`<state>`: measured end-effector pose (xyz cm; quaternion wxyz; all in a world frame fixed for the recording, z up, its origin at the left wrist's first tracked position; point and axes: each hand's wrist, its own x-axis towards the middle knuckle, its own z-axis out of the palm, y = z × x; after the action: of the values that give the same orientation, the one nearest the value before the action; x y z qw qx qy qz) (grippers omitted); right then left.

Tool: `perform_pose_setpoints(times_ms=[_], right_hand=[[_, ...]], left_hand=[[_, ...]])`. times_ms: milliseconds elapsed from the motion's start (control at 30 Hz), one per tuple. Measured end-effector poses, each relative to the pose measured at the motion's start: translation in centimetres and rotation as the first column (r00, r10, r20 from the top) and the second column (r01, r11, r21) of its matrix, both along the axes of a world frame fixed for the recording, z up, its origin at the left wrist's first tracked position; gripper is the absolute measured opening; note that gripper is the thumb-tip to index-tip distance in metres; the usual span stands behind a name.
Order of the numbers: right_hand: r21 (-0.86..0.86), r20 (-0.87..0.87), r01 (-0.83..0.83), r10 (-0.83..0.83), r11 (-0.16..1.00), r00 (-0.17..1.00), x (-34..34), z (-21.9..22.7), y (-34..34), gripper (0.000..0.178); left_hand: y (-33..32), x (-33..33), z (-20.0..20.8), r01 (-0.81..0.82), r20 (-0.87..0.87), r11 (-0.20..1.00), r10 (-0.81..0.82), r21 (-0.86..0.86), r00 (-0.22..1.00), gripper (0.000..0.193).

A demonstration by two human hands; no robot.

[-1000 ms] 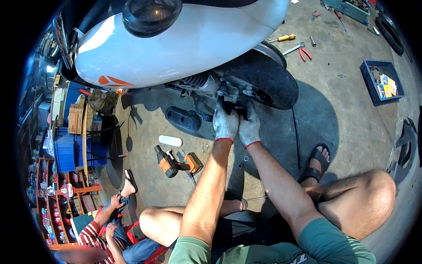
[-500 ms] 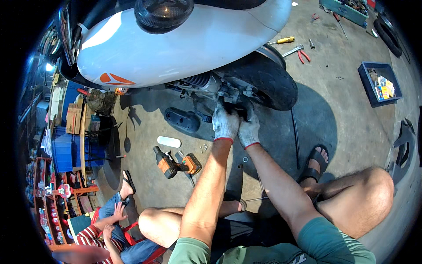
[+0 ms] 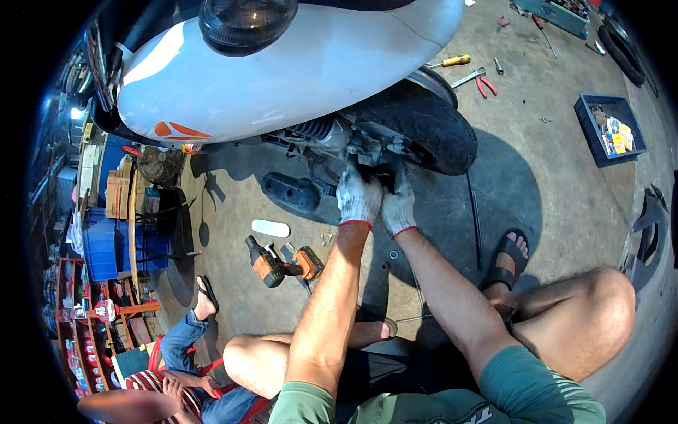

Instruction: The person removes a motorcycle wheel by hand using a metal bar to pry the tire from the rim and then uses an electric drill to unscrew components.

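Note:
My left hand (image 3: 359,196) and my right hand (image 3: 398,205), in whitish work gloves with red cuffs, press close together at the metal engine parts (image 3: 360,145) under a scooter's white body panel (image 3: 282,78). Both hands are closed. What they grip lies hidden behind the knuckles and in shadow. Just beyond them is the black scooter tyre (image 3: 441,138). On the floor left of my left hand rests a black oval cover (image 3: 290,193). Nearer to me lie an orange and black cordless impact wrench (image 3: 282,265), a white oblong piece (image 3: 270,228) and several small bolts (image 3: 328,239).
Red-handled pliers (image 3: 486,85) and a yellow-handled screwdriver (image 3: 453,61) lie beyond the tyre. A blue crate (image 3: 609,157) sits at right. A long dark rod (image 3: 474,219) lies right of my hands. At lower left a person in a striped shirt (image 3: 148,381) sits near shelves.
My gloved hands stay together at the same engine parts, with little visible movement. The view has shifted slightly. The seated person's raised hand has come down toward the other hand.

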<state>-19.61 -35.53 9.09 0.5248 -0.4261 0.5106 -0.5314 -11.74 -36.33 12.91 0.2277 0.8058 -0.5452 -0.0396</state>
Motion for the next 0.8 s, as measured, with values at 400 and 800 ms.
perform_pose_setpoints(times_ms=[400,800], right_hand=[[-0.046,0.241,0.015,-0.004,0.999,0.971,0.9,-2.5,-0.7,0.049],[-0.075,0.099,0.053,-0.045,0.996,0.994,-0.4,0.7,-0.8,0.038]], left_hand=[[0.0,-1.0,1.4,-0.003,0.016,0.993,0.001,0.116,1.000,0.049],[1.0,-0.2,0.5,0.042,-0.158,0.998,-0.036,0.035,0.987,0.049]])
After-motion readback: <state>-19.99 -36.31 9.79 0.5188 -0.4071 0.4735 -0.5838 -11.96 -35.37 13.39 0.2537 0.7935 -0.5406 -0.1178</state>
